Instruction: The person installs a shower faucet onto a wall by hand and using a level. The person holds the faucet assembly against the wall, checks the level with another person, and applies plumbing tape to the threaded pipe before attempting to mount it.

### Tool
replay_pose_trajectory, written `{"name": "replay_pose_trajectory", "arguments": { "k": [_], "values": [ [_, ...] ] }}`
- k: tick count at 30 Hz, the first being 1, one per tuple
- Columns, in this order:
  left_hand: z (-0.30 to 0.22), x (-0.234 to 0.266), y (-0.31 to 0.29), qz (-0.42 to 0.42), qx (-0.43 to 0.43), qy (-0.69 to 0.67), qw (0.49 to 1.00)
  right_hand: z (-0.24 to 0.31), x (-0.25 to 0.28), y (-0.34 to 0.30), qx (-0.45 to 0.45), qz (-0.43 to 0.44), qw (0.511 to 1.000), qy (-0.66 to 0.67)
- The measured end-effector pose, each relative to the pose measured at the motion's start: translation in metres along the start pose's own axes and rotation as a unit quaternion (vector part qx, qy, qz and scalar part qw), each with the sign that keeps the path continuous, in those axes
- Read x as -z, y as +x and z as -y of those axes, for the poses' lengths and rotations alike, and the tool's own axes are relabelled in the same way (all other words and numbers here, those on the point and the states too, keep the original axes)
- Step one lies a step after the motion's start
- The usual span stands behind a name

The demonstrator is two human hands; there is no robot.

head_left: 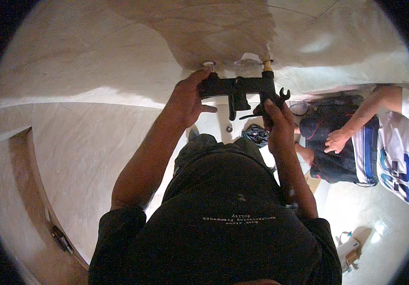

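A black wall-mounted mixer tap (230, 87) is held level against the wall. Its right inlet meets a brass pipe fitting (267, 65) coming out of the wall. At the left inlet, a second fitting (209, 64) shows above my fingers. My left hand (191, 97) grips the tap's left end, with one finger stretched out below it. Just under the right end, my right hand (279, 118) is closed around a dark open-ended wrench (285, 94), whose jaw sticks up past the fingers. Whether those fingers also press on the tap, I cannot tell.
Close on my right is another person in a white jersey (399, 156) and dark shorts, a hand (338, 141) resting on the leg. A black plastic bag (255, 135) lies on the floor beyond my legs. The tiled wall (119, 52) spans the front. A wall niche (38, 190) is at left.
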State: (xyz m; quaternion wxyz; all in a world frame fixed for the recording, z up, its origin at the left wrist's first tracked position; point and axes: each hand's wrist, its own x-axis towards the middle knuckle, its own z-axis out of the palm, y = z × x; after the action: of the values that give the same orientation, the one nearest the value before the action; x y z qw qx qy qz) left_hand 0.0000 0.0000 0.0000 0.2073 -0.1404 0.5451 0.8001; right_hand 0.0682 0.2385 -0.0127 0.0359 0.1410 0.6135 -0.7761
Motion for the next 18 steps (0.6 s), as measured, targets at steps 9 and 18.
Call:
{"name": "replay_pose_trajectory", "arguments": {
  "k": [9,18],
  "values": [
    [-0.003,-0.007,0.003,-0.010,-0.026,0.013,1.000,-0.002,-0.002,0.001,0.025,-0.033,0.999,0.006],
    [-0.004,0.003,0.015,0.013,-0.018,0.023,0.999,0.002,0.000,0.003,0.008,-0.018,1.000,-0.024]
  ]
}}
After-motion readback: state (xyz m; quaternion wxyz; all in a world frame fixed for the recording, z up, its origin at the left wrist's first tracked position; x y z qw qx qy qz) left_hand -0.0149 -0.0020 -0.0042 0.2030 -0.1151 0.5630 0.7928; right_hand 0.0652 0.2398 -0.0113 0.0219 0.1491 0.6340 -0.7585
